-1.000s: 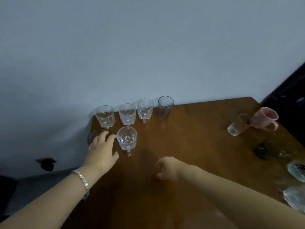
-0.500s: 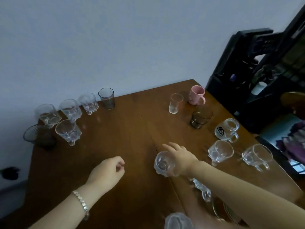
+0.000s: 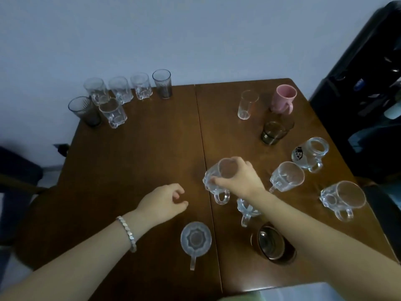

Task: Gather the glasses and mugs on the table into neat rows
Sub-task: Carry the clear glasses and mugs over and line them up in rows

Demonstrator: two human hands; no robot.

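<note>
Head view: right hand [image 3: 240, 181] clamped over the rim of a clear glass mug [image 3: 219, 179] near the middle of the table [image 3: 134, 161], fingers [image 3: 217, 181] wrapped around its upper wall, handle pointing toward the near edge; whether lifted or resting on the wood, hard to tell. Left hand [image 3: 162, 203] just left of it, above bare wood, fingers loosely curled and holding nothing.

Far left corner: started rows, with three clear mugs [image 3: 120, 89] and a smoked tumbler [image 3: 162, 83] along the wall, then a second dark tumbler [image 3: 83, 110] and one clear mug [image 3: 112, 112] in front.

Right half, scattered: slim clear glass [image 3: 247, 104], pink mug [image 3: 284, 98], brown glass [image 3: 274, 131], printed jar mug [image 3: 310, 154], two more clear mugs [image 3: 286, 177] [image 3: 342, 198]. Near edge: faceted mug [image 3: 196, 237], dark glass [image 3: 271, 242], and another mug partly hidden under the right forearm.

Held mug: likely thick-walled, weighty for its size, rigid, smooth and a bit slippery, breakable if knocked against neighbours. Rim grip workable for a short carry; handle or body probably a surer hold. Soft set-down advised beside the front-row mug, without clinking
</note>
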